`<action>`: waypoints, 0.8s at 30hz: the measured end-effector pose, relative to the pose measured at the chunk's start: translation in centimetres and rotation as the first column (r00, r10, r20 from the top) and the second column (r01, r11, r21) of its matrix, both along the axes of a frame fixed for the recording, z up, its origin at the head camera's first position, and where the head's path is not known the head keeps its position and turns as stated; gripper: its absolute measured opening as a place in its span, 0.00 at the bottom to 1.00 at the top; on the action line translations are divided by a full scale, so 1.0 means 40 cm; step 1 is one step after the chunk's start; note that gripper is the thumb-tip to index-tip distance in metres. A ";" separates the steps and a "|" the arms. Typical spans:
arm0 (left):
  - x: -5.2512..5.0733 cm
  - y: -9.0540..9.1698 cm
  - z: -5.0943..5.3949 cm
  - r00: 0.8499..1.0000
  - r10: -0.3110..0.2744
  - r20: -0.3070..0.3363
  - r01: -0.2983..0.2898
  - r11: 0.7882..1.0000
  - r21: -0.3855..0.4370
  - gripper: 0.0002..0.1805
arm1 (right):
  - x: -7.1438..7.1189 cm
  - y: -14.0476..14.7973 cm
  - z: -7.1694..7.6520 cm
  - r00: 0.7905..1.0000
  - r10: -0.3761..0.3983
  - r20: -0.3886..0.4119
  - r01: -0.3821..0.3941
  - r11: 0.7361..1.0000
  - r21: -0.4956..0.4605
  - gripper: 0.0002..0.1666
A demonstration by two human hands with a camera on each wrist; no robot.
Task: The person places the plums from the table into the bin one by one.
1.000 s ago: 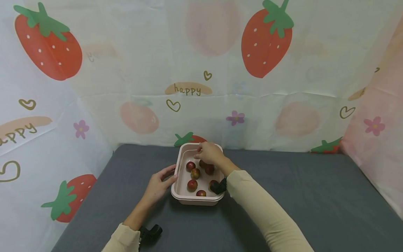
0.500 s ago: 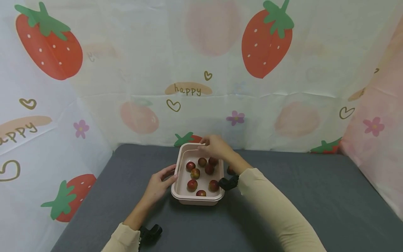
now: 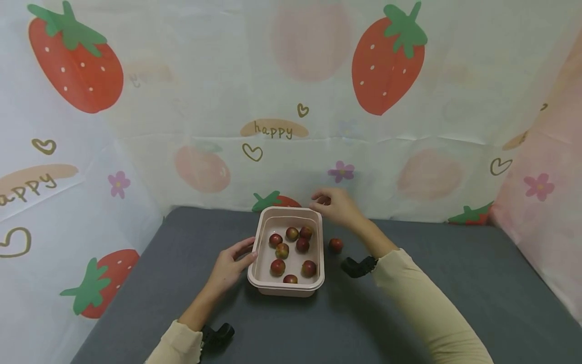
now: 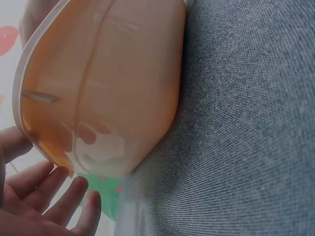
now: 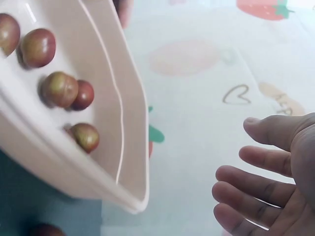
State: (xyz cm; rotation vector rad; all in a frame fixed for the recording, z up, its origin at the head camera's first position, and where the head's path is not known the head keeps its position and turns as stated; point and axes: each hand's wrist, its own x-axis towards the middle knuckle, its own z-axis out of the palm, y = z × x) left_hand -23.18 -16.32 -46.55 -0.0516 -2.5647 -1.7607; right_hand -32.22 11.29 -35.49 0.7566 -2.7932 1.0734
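A pale pink plastic bin stands on the grey table with several reddish plums lying apart inside it. My left hand touches the bin's left rim with thumb and fingertips, the fingers fairly straight; in the left wrist view, fingers lie along the outer wall. Just past the bin's far right corner, my right hand is raised and holds nothing. Its fingers are spread and slightly bent in the right wrist view. One plum lies on the table, right of the bin, below my right wrist.
The dark grey tabletop extends widely to the right of the bin. A pale fabric backdrop printed with strawberries and hearts rises along the table's far edge and both sides. Black wrist cameras sit under each sleeve.
My right hand has moved from inside the bin, over its far right corner, to beyond the rim. The plum on the table is now fully uncovered. My left hand has stayed on the rim.
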 end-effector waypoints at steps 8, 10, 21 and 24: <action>-0.001 -0.003 -0.003 1.000 0.001 -0.001 -0.001 1.000 -0.004 0.26 | 0.006 0.050 -0.035 0.999 -0.022 -0.038 0.022 1.000 -0.001 0.16; -0.001 -0.003 -0.002 1.000 0.000 -0.001 0.000 1.000 -0.009 0.26 | 0.009 0.059 -0.044 0.999 -0.026 -0.042 0.025 1.000 -0.013 0.15; -0.002 -0.002 -0.002 1.000 0.001 0.000 -0.001 1.000 -0.006 0.26 | 0.023 0.105 -0.100 0.998 -0.059 0.021 0.060 0.998 -0.030 0.16; -0.002 -0.003 -0.003 1.000 0.000 -0.006 0.000 1.000 -0.002 0.26 | 0.023 0.113 -0.119 0.997 -0.063 0.034 0.063 0.998 -0.015 0.15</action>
